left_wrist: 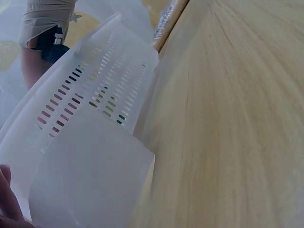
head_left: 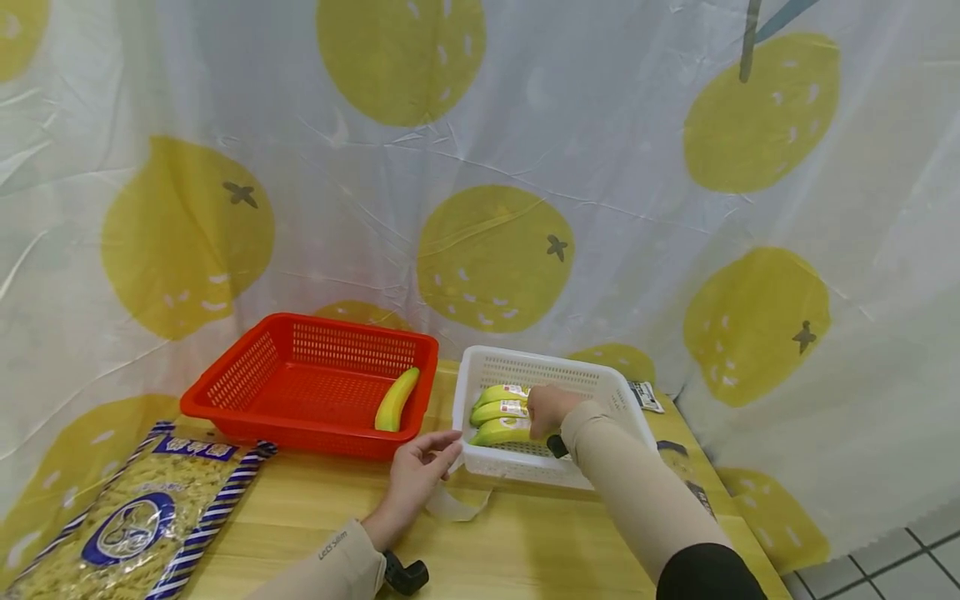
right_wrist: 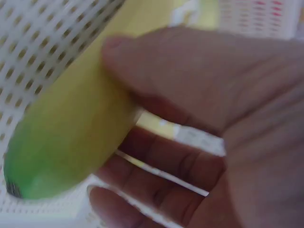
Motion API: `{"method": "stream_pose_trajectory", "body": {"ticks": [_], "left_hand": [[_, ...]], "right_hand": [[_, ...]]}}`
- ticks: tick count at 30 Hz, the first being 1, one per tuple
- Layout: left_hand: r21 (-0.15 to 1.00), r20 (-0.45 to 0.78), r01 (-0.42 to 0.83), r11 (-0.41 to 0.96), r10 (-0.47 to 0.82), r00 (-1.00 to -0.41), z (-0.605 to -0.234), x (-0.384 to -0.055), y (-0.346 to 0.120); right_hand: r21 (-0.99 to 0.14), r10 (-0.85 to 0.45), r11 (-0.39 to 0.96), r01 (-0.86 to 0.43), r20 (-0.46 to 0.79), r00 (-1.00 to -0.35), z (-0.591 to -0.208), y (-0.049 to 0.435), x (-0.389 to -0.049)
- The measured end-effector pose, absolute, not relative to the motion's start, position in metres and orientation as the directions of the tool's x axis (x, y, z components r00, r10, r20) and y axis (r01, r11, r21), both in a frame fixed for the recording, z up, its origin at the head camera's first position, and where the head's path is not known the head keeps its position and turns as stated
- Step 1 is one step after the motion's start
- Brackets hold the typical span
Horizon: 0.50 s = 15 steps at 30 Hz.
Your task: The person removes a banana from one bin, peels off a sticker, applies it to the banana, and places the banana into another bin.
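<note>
My right hand (head_left: 553, 408) reaches into the white basket (head_left: 626, 390). It grips a yellow banana (right_wrist: 66, 137) with a green end, thumb on one side and fingers curled below. Several bananas (head_left: 501, 408) with white-and-red labels lie side by side in that basket, partly covered by this hand. My left hand (head_left: 420, 471) is at the basket's near left corner, thumb and fingers pinching a curled white strip (head_left: 457, 505). In the left wrist view the strip (left_wrist: 95, 171) stands before the perforated basket wall, and only fingertips (left_wrist: 8, 199) show at the edge.
A red basket (head_left: 288, 433) stands to the left, with one banana (head_left: 396, 400) inside. At the front left lies a bag of pasta (head_left: 142, 517). Small packages (head_left: 647, 397) sit beyond the white basket's right side. A lemon-print curtain (head_left: 360, 208) hangs behind the wooden table (head_left: 300, 517).
</note>
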<state>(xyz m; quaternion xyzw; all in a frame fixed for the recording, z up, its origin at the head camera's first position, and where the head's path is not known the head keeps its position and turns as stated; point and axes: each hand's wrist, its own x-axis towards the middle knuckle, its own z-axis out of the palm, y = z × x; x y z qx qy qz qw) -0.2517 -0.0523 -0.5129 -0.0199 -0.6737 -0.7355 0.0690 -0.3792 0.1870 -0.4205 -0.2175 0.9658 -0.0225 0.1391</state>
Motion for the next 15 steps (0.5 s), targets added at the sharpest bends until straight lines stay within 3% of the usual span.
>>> {"method": "stream_pose_trajectory", "body": {"ticks": [7, 15], "left_hand": [[0.985, 0.146, 0.151, -0.082, -0.062, -0.987, -0.516, -0.251, -0.050], [0.984, 0.159, 0.164, -0.074, -0.074, -0.985, -0.511, -0.248, -0.052]], "right_hand": [[0.052, -0.342, 0.926, -0.373, -0.294, -0.892, -0.436, 0.178, -0.381], [0.069, -0.368, 0.914, -0.399, -0.268, -0.890, -0.431, 0.176, -0.384]]}}
